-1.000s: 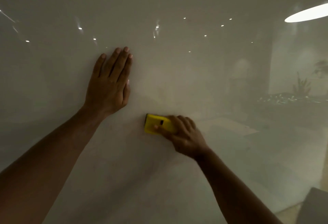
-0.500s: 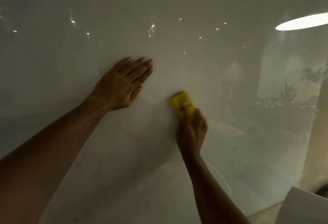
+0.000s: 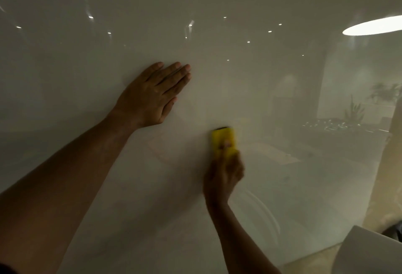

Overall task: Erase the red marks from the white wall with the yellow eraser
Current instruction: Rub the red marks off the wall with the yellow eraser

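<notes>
A glossy white wall (image 3: 217, 2) fills the view. My left hand (image 3: 155, 95) lies flat on it, palm down, fingers together and pointing up to the right. My right hand (image 3: 224, 176) is blurred by motion and grips the lower part of the yellow eraser (image 3: 224, 140), which stands upright against the wall, below and to the right of the left hand. A faint reddish trace (image 3: 158, 154) shows on the wall left of the eraser; no strong red marks are visible.
The wall mirrors ceiling spots and a bright oval lamp (image 3: 374, 26). A white rounded object (image 3: 365, 252) sits at the bottom right corner, with a pale floor strip beside it. A beige edge (image 3: 389, 165) bounds the wall on the right.
The eraser turned from lying sideways to upright, went up to the right, and has now slid slightly down the wall. My left hand rotated so its fingers point more to the right.
</notes>
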### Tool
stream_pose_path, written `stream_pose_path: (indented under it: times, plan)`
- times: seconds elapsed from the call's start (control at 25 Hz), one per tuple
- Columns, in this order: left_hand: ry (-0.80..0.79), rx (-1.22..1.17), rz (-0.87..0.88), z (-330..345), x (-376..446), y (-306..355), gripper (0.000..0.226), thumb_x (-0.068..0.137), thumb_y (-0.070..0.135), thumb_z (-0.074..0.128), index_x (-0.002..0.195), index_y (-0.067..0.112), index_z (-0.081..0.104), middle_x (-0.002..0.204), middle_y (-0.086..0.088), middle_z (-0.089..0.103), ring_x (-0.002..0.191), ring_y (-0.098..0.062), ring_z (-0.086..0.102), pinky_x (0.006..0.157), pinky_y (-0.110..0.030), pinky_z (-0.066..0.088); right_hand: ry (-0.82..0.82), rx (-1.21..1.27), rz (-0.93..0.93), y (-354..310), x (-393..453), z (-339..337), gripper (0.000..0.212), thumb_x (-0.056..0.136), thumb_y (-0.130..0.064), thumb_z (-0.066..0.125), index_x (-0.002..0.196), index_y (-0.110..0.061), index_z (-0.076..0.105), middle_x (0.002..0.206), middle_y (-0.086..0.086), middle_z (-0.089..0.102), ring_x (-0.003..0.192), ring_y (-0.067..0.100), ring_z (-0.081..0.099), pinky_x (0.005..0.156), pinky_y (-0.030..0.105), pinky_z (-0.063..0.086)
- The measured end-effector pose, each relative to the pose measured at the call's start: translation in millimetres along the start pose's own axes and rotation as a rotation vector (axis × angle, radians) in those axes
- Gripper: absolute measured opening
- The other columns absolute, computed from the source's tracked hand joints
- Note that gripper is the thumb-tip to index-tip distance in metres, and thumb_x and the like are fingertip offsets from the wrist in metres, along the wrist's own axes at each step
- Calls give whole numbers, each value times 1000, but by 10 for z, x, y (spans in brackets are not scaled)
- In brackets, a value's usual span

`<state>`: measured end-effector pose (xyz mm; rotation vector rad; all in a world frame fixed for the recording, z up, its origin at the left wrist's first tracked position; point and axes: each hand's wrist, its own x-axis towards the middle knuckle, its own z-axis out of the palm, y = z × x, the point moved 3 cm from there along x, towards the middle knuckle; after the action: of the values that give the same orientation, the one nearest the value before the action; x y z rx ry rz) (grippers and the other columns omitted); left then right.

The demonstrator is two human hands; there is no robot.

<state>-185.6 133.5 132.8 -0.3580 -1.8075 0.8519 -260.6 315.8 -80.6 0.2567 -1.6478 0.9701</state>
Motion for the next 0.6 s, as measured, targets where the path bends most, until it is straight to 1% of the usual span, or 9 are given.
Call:
stream_pose_path:
  times: [0.08, 0.12, 0.24, 0.28, 0.4, 0.44, 0.48, 0.56, 0.6]
  plan:
    - [-6, -2, -8, -11, 1, 16, 62, 111, 30, 24, 170, 11, 21, 177, -7, 16, 163, -27, 22, 132, -49, 21, -193, 25, -530, -9, -359, 28, 59, 88, -6, 63, 143, -23, 56, 128, 27, 63, 113, 44, 58, 96, 47, 47]
    - [-5, -3, -14, -9, -3, 22, 62, 111, 30, 24, 170, 11, 21, 177, -7, 17, 163, -27, 22, 132, -49, 22, -240, 50, -445, 85, -295, -6, 56, 88, -9, 62, 141, -28, 60, 134, 22, 62, 118, 42, 56, 100, 43, 46]
    - [-4, -2, -33, -1, -30, 35, 61, 111, 29, 26, 170, 13, 21, 177, -6, 18, 163, -26, 23, 132, -48, 23, 74, 151, 488, 262, -34, -59, 54, 96, -19, 51, 150, -16, 50, 140, 29, 53, 122, 48, 51, 103, 49, 39]
    - [-3, 5, -39, 1, -20, 29, 62, 111, 29, 26, 170, 13, 21, 177, -5, 18, 163, -25, 23, 132, -47, 22, 111, 104, 500, 161, -41, -51, 55, 96, -18, 50, 151, -13, 47, 139, 32, 52, 121, 49, 50, 102, 50, 37]
    - [-16, 11, -61, -5, -32, 42, 62, 111, 29, 26, 171, 14, 19, 178, -4, 16, 164, -25, 20, 133, -46, 18, -108, 43, -425, -240, -264, 69, 48, 94, -8, 60, 142, -11, 57, 139, 29, 50, 119, 47, 53, 99, 49, 41]
    - [-19, 7, -65, -4, -54, 39, 62, 111, 29, 27, 171, 15, 19, 178, -4, 16, 164, -24, 20, 133, -46, 18, -130, 34, -490, -211, -201, 60, 50, 93, -6, 63, 143, -9, 58, 139, 30, 52, 118, 48, 55, 99, 49, 42]
    - [-22, 0, -61, 1, -80, 31, 62, 112, 30, 28, 171, 15, 19, 178, -3, 17, 164, -24, 21, 132, -46, 19, -105, 38, -313, -102, -59, 63, 54, 93, -5, 66, 146, -7, 55, 140, 32, 52, 119, 50, 55, 100, 50, 41]
    - [-14, -8, -56, 4, -131, 4, 61, 113, 31, 30, 171, 16, 22, 177, -3, 19, 163, -23, 23, 132, -46, 22, 81, 207, 391, 22, 273, 23, 58, 98, -9, 62, 153, -9, 45, 144, 34, 49, 124, 51, 50, 106, 50, 33]
    - [-2, -5, -62, -1, -138, -15, 60, 113, 32, 31, 170, 16, 23, 177, -2, 20, 163, -23, 24, 131, -46, 23, 123, 193, 481, 8, 375, 12, 57, 99, -11, 60, 154, -11, 43, 145, 33, 47, 126, 49, 48, 107, 50, 32]
